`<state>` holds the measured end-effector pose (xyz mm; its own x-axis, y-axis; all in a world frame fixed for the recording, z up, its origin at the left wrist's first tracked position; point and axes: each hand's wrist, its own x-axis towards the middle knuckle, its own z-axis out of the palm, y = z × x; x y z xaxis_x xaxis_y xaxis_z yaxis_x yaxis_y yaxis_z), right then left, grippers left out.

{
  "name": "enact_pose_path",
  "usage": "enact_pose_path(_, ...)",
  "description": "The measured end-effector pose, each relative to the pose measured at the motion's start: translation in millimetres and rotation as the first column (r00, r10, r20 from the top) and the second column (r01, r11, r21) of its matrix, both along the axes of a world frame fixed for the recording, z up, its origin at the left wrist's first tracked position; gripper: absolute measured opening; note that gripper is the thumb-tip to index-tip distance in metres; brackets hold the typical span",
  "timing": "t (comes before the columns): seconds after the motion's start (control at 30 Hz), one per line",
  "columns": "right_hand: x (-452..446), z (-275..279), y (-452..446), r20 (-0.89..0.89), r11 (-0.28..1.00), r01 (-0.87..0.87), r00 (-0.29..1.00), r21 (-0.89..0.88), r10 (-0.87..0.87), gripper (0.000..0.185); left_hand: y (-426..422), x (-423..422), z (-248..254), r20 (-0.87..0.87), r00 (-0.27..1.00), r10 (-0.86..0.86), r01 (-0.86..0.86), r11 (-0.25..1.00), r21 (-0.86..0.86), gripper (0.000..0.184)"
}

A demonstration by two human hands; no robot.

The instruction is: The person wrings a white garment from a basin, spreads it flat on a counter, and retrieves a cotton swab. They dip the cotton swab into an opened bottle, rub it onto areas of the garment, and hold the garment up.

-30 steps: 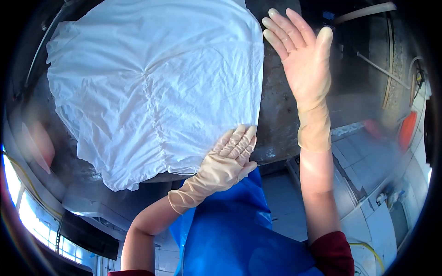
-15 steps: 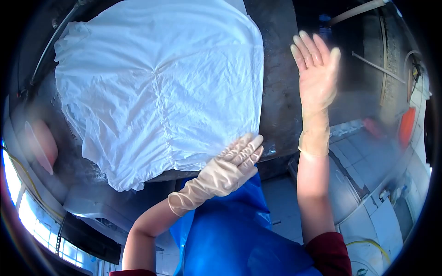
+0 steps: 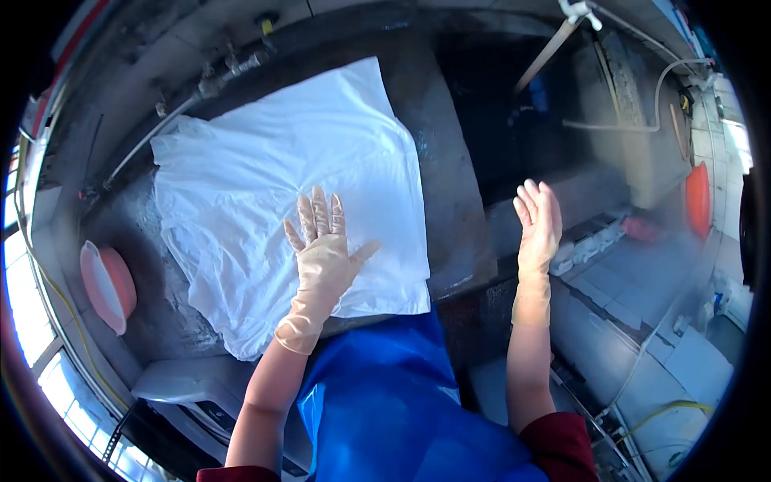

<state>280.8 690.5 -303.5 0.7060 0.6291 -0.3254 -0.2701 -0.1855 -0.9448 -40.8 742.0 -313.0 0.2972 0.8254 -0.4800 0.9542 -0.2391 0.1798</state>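
Note:
A white cloth (image 3: 369,145) lies spread on the dark worktop (image 3: 462,225), its left part wrinkled and its right edge fairly straight. My left hand (image 3: 323,257), in a pale rubber glove, rests flat on the lower middle of the cloth with the fingers spread. Over to the right, beyond the cloth and touching nothing, my right hand (image 3: 538,229) is raised in a matching glove, fingers extended and close to each other. Nothing is held in it.
Beyond the worktop at the upper right is a dark basin (image 3: 514,120) with a pipe (image 3: 548,55) above it. A pink bowl (image 3: 112,285) stands at the left. An orange basin (image 3: 698,201) is at the far right. Metal piping (image 3: 152,136) runs along the back left.
The view has shifted, showing more of the far side. My left hand has moved from the cloth's near right corner to its middle, its fingers spreading. My right hand appears lower and turned more sideways.

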Motion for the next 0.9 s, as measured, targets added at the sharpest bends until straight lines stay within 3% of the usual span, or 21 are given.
enact_pose_path(0.07,-6,12,4,0.019,1.0,-0.002,1.0,-0.013,0.002,0.042,26,1,9,-0.027,0.998,0.052,-0.053,0.998,-0.02,0.108)
enact_pose_path(0.13,-11,13,7,0.088,0.999,-0.042,0.995,-0.035,0.045,0.039,43,0,7,-0.016,0.994,0.105,-0.106,0.971,-0.214,0.125)
enact_pose_path(0.17,-15,15,8,0.077,0.998,-0.061,0.995,-0.03,0.063,0.039,47,-2,9,-0.007,0.994,0.105,-0.105,0.978,-0.183,0.125)
enact_pose_path(0.23,-17,9,14,0.03,0.996,-0.083,0.996,-0.023,0.083,0.038,52,-2,14,-0.056,0.996,0.063,-0.077,0.942,-0.326,0.134)
enact_pose_path(0.4,-21,1,32,0.093,0.978,-0.199,0.977,0.058,0.193,0.038,55,-3,17,-0.028,0.997,0.071,-0.076,0.933,-0.351,0.14)
enact_pose_path(0.47,-20,22,43,0.039,0.981,-0.187,0.982,0.049,0.185,0.039,56,-3,19,-0.013,0.999,0.047,-0.048,0.93,-0.365,0.143)
enact_pose_path(0.6,0,60,48,0.16,0.973,-0.221,0.965,0.073,0.207,0.043,53,-3,22,-0.029,0.998,0.052,-0.06,0.918,-0.393,0.145)
enact_pose_path(0.77,43,96,34,0.383,0.971,-0.199,0.893,-0.131,0.234,0.045,52,1,23,-0.094,0.995,0.038,-0.072,0.919,-0.388,0.144)
enact_pose_path(0.9,91,120,19,0.339,0.97,-0.209,0.909,-0.127,0.24,0.052,52,7,29,-0.155,0.988,0.028,-0.084,0.924,-0.374,0.144)
